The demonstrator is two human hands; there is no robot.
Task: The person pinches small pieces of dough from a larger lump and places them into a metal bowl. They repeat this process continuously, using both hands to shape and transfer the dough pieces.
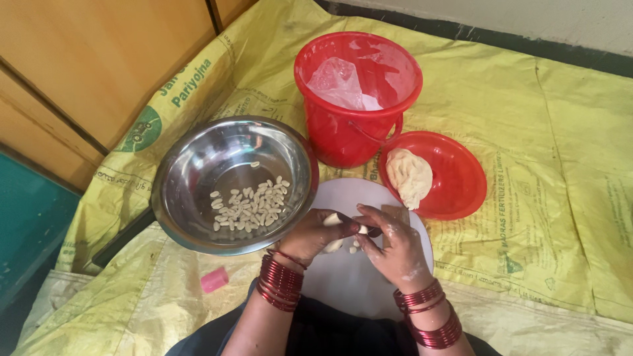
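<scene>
Dough strip pinched between left hand and right hand, over white round board. Steel bowl of small cut pieces left. Red bucket, red lid holding dough lump behind. Yellow printed sack underneath; pink block near left.

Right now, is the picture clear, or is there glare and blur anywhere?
Head view: soft, even daylight; the steel bowl shows bright reflections on its inner wall; the left hand and right hand look slightly soft over the white board, with faint shadows; straight edges bow near the frame's borders.
</scene>
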